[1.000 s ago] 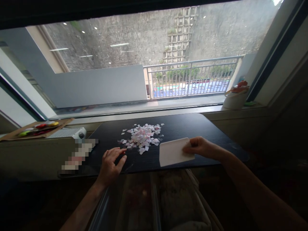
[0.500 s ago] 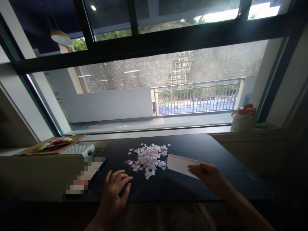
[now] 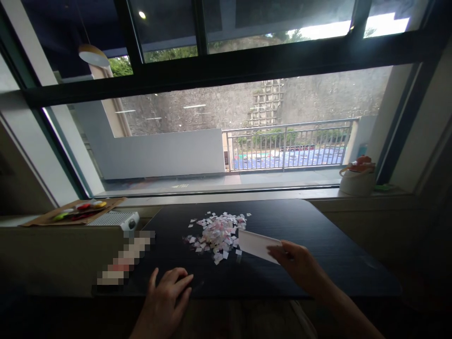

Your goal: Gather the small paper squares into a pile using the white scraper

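Note:
A heap of small white and pinkish paper scraps [image 3: 219,233] lies on the dark table [image 3: 289,221], with a few pieces scattered around it. My right hand [image 3: 294,261] grips the right end of a flat white card or piece of paper [image 3: 257,245], whose far edge meets the right side of the heap. The exact material of this sheet is unclear. Close to the table's front edge, my left hand [image 3: 168,294] is open, fingers spread and holding nothing, below and left of the heap.
A blurred-out patch [image 3: 127,259] covers something at the table's left edge. Beyond it are a small white appliance [image 3: 118,220] and a brown board [image 3: 81,210] with colourful items. A white pot [image 3: 357,179] stands on the sill beneath the large window.
My right hand has moved the white sheet leftward against the heap's right side. My left hand has drawn back slightly toward me, its fingers more spread.

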`<state>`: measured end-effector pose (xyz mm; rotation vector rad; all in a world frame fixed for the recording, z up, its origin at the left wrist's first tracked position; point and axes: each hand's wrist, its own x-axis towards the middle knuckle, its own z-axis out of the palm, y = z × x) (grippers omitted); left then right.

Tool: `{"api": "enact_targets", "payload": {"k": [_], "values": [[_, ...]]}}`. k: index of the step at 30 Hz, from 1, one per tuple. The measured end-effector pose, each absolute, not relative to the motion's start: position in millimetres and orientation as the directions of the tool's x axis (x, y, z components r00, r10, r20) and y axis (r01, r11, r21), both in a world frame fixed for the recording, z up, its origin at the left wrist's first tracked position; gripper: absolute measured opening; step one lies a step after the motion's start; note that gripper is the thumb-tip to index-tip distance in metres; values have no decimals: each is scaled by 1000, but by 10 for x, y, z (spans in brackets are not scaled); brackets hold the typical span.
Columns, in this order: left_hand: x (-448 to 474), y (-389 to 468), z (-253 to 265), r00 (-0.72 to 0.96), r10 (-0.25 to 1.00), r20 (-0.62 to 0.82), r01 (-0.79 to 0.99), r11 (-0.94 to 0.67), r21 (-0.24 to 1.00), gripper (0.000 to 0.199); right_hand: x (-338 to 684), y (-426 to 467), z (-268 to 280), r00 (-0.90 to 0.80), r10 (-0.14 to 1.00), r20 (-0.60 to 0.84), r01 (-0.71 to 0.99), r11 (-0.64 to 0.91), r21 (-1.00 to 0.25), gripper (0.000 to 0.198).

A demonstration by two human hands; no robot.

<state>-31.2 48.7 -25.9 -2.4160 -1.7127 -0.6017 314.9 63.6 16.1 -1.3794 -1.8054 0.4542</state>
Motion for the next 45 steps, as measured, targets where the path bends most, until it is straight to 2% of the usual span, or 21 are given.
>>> {"api": "enact_targets", "payload": {"k": [3, 9, 16, 21, 29, 36, 43, 45], "values": [[-291, 486, -224, 270, 891, 364, 929, -340, 144, 32, 3168, 629, 150, -79, 938, 336, 634, 308, -710, 32], [-294, 491, -244, 252, 898, 360, 938, -318, 137, 31, 3095, 512, 176, -44, 925, 378, 589, 330, -737, 30], [-293, 476, -250, 246, 897, 367, 939, -315, 141, 32, 3426, 344, 256, -57, 963, 263, 608, 242, -756, 27], [-315, 491, -305, 236, 904, 355, 941, -304, 147, 31, 3365, 517, 282, 7, 964, 267, 591, 212, -778, 28], [-397, 509, -400, 261, 879, 399, 930, -339, 139, 30, 2978, 672, 357, -121, 951, 284, 567, 301, -767, 24], [-306, 465, -262, 260, 898, 354, 935, -326, 141, 32, 3219, 566, 431, -101, 943, 316, 713, 290, -638, 25], [-309, 462, -288, 264, 890, 371, 934, -332, 132, 31, 3097, 724, 438, -183, 892, 413, 758, 396, -519, 31], [-306, 459, -298, 252, 887, 387, 936, -325, 134, 31, 3143, 713, 431, -203, 893, 401, 756, 403, -516, 29]]}}
